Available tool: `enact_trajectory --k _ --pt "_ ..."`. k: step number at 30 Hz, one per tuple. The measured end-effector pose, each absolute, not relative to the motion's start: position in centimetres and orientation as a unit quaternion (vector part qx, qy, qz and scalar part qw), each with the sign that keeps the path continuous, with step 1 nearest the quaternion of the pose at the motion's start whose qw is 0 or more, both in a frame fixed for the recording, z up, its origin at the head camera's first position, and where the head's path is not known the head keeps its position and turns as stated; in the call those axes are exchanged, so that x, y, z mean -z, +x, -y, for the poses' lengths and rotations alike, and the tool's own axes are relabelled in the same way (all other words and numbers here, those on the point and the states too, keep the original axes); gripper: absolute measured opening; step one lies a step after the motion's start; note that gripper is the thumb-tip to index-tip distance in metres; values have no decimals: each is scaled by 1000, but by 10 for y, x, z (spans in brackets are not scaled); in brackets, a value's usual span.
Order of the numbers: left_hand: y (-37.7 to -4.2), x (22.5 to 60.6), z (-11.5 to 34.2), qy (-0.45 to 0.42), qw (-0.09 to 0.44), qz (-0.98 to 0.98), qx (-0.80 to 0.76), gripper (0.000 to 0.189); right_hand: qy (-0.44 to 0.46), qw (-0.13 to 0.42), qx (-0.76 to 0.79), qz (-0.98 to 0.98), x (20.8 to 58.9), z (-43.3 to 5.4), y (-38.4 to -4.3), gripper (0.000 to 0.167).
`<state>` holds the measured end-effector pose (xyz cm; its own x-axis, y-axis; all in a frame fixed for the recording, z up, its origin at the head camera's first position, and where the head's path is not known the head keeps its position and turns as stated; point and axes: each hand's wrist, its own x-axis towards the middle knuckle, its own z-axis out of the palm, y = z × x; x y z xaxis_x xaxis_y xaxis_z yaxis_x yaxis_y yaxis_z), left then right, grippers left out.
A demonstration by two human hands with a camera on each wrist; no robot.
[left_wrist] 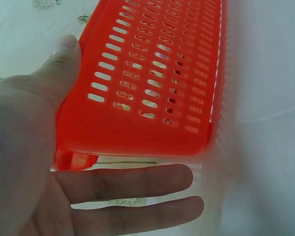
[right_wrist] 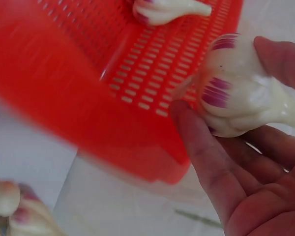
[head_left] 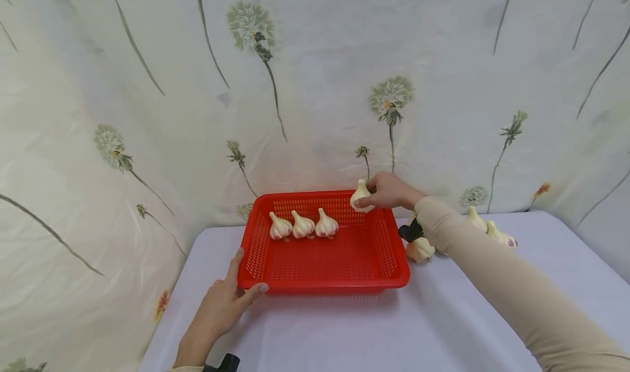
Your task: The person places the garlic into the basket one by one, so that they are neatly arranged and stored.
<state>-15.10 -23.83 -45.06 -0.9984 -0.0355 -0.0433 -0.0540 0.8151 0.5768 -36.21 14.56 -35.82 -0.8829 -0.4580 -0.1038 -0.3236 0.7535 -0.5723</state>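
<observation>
My right hand (head_left: 391, 190) pinches a white garlic bulb (head_left: 361, 195) over the back right corner of a red plastic basket (head_left: 320, 271). In the right wrist view, purple streaks mark the held garlic bulb (right_wrist: 231, 93), its stem towards the palm. Three more bulbs stand in a row along the basket's back left part: a left one (head_left: 280, 228), a middle one (head_left: 303, 227) and a right one (head_left: 326, 225). At the front left corner, my left hand (head_left: 216, 309) touches the basket, thumb along the rim. Its two visible fingers (left_wrist: 132, 184) are straight in the left wrist view.
To the basket's right, several garlic bulbs (head_left: 420, 250) lie on the white-covered table (head_left: 315, 333), partly hidden by the right forearm (head_left: 512, 284). Behind the table hangs a curtain (head_left: 320, 98) with a dandelion print.
</observation>
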Motion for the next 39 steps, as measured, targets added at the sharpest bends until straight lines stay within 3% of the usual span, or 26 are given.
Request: enact_trajectory --k 21,39 --pt "-153 453 237 -26 18 -952 -303 110 -127 152 227 -954 376 -112 -376 35" --pt "-152 454 240 -21 17 -953 -302 111 -131 150 203 -959 408 -101 -379 41"
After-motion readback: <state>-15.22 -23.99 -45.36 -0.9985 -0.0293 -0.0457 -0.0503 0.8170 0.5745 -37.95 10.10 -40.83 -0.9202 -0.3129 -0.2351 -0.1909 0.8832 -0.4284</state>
